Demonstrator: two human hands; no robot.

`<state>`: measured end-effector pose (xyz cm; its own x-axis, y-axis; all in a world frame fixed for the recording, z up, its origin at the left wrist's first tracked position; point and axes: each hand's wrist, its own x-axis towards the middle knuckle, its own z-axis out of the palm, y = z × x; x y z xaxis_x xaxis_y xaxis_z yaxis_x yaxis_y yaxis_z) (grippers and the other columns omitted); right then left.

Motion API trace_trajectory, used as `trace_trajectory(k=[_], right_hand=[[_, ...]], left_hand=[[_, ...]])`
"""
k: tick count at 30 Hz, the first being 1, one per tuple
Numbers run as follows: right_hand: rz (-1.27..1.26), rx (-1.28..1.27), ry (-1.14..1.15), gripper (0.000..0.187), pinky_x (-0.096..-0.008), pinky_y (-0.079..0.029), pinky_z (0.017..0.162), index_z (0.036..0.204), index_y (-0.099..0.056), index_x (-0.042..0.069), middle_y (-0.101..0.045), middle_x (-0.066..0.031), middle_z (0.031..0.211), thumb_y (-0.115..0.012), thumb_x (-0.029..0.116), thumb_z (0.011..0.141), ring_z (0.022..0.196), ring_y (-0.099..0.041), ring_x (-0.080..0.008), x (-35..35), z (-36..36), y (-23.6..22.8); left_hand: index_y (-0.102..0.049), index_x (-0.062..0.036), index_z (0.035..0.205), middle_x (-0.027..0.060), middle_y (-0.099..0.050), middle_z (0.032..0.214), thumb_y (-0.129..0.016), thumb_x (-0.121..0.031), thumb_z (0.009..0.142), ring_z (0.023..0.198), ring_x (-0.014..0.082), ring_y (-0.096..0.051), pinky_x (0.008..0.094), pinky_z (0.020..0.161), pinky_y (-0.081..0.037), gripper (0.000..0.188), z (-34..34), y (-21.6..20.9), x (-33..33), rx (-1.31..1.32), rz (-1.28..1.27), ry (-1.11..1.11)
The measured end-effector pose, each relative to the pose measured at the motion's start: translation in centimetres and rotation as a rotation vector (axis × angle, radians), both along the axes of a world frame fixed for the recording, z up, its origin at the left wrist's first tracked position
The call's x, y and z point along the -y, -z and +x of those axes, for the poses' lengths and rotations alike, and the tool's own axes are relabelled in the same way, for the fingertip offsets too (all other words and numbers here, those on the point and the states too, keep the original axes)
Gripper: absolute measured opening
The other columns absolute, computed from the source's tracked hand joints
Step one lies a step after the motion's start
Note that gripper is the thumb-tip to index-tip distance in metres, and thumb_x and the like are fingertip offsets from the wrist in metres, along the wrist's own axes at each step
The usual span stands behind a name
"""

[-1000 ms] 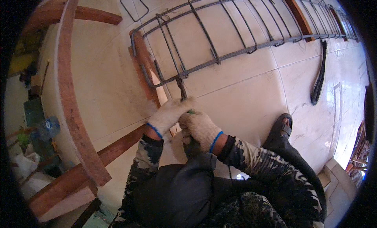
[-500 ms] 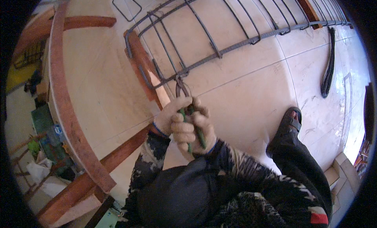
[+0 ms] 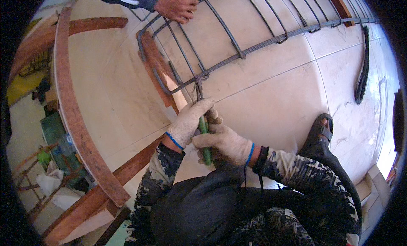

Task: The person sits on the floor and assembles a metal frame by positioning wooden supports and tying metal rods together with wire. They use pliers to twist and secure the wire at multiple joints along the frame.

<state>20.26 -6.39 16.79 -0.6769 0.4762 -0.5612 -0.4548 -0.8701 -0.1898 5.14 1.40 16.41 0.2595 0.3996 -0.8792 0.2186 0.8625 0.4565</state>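
Note:
Both my hands wear pale work gloves with blue cuffs. My left hand (image 3: 188, 121) is closed around the upper part of a green-handled pair of pincers (image 3: 206, 150). Just below it, my right hand (image 3: 227, 144) wraps the same handles. The jaws point away from me and meet the near corner of a steel rebar cage (image 3: 258, 49), where thin tie wire (image 3: 203, 76) joins a stirrup to the long bar. My gloves partly cover the handles.
Another person's bare hand (image 3: 176, 7) rests at the cage's far bar. Wooden supports (image 3: 153, 61) lie under the cage. A bundle of black tie wire (image 3: 363, 72) is on the tiled floor to the right. A long wooden beam (image 3: 70, 102) runs along the left.
The pincers have turned, and their handles now look pressed together. My right hand has shifted on them. The other person's hand has come in at the cage's far bar.

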Motion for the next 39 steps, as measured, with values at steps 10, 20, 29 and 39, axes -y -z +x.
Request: trace_trajectory(k=[10, 20, 29, 39], right_hand=[[-0.174, -0.296, 0.065, 0.052, -0.059, -0.051, 0.11, 0.145, -0.052, -0.004, -0.064, -0.0248, 0.139, -0.061, 0.014, 0.098, 0.126, -0.065, -0.0407, 2.7, 0.0, 3.4], [-0.081, -0.747, 0.113, 0.061, -0.0633, -0.053, 0.105, 0.151, -0.046, -0.003, -0.062, -0.0273, 0.142, -0.065, 0.014, 0.096, 0.126, -0.063, -0.047, 0.9, 0.7, 5.7], [0.005, -0.479, 0.178, 0.028, -0.0488, -0.061, 0.085, 0.128, -0.06, 0.006, -0.071, -0.0094, 0.105, -0.064, 0.021, 0.104, 0.095, -0.073, -0.0286, 2.6, -0.8, 6.7], [-0.003, -0.281, 0.011, 0.032, -0.0462, -0.062, 0.088, 0.133, -0.061, 0.006, -0.072, -0.009, 0.112, -0.065, 0.023, 0.105, 0.097, -0.074, -0.0264, 1.3, 1.6, 5.9]], left_hand=[[-0.053, -0.002, 0.145, 0.0203, -0.069, 0.132, -0.052, -0.042, 0.112, 0.118, 0.0318, -0.069, 0.0454, 0.103, -0.058, 0.052, -1.7, 1.4, 1.8, 0.39, -0.202, -0.206], [-0.057, -0.0026, 0.145, 0.0122, -0.072, 0.127, -0.051, -0.04, 0.113, 0.113, 0.0237, -0.071, 0.0385, 0.1, -0.059, 0.05, -1.1, -1.5, -0.1, 0.082, 0.011, -0.018], [-0.062, -0.0018, 0.14, 0.0101, -0.073, 0.122, -0.053, -0.036, 0.112, 0.109, 0.0203, -0.07, 0.0366, 0.097, -0.058, 0.045, -1.9, 1.1, 1.5, 0.063, 0.091, 0.024], [-0.066, -0.0018, 0.128, 0.0053, -0.073, 0.115, -0.057, -0.036, 0.11, 0.106, 0.0137, -0.068, 0.0292, 0.092, -0.057, 0.04, -1.9, 1.6, 2.5, -0.093, 0.283, -0.004]])
